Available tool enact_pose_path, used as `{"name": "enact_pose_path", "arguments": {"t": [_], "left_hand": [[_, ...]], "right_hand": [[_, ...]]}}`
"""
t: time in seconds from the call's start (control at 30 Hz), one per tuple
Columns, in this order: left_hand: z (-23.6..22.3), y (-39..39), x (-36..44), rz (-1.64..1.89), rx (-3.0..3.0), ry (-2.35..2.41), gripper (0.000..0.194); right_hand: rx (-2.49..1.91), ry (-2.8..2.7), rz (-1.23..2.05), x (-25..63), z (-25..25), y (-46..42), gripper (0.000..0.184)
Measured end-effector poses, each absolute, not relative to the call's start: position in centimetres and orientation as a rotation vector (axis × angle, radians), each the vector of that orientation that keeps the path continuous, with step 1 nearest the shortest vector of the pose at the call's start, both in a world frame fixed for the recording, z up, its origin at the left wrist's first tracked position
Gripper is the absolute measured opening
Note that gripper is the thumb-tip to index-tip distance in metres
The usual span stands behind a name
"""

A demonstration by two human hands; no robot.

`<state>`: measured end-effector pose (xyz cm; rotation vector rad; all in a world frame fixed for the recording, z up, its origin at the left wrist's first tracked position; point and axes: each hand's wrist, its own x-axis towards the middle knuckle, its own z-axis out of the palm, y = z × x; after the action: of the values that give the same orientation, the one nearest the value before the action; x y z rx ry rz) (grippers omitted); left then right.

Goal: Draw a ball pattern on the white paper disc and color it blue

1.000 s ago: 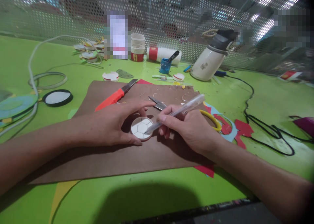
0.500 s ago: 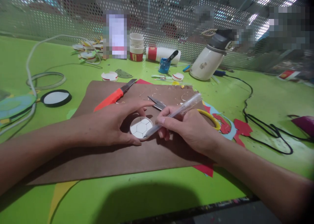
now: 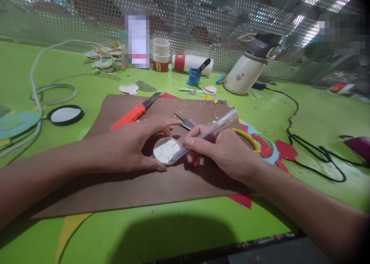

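Note:
A small white round disc (image 3: 167,150), drawn with black football-like hexagon lines, lies on a brown board (image 3: 130,194). My left hand (image 3: 144,146) curves round it, thumb at its near edge and fingers at the far side, steadying it. In my right hand (image 3: 215,146) is a clear-barrelled pen (image 3: 215,127), gripped between thumb and fingers. Its tip touches the disc's lower right part, where a small dark mark shows. Scissors (image 3: 185,121) with a yellow handle lie beyond and partly under my right hand. An orange utility knife (image 3: 128,116) rests beyond my left hand.
Behind the board stand paper cups (image 3: 161,61), a blue paint jar (image 3: 194,77) holding a black marker, and a white bottle (image 3: 244,73). Red paper scraps (image 3: 286,150) and a black cable (image 3: 318,148) lie to the right. A black-rimmed disc (image 3: 66,115) and white cable (image 3: 33,79) are left.
Both hands, the disc and the pen stay almost exactly where they were. The view has shifted very slightly.

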<state>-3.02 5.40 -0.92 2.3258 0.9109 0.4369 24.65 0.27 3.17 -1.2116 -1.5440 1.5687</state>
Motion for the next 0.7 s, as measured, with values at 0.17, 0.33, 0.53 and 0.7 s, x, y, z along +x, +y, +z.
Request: {"name": "enact_pose_path", "arguments": {"t": [0.17,0.33,0.53,0.7], "left_hand": [[-1.0,5.4,-3.2,0.449,2.327,0.891,0.112],[-0.9,5.2,-2.8,0.461,2.309,0.905,0.108],[0.0,5.0,-2.5,0.427,2.296,0.893,0.096],[0.6,4.8,-2.4,0.427,2.306,0.833,0.089]], "right_hand": [[-1.242,-1.537,1.574,24.6,3.3,0.3,0.024],[-1.215,-1.486,1.567,24.7,2.8,0.4,0.025],[-1.096,-1.225,1.561,24.8,2.1,0.8,0.030],[-1.082,-1.137,1.534,24.9,2.5,0.8,0.027]]}}
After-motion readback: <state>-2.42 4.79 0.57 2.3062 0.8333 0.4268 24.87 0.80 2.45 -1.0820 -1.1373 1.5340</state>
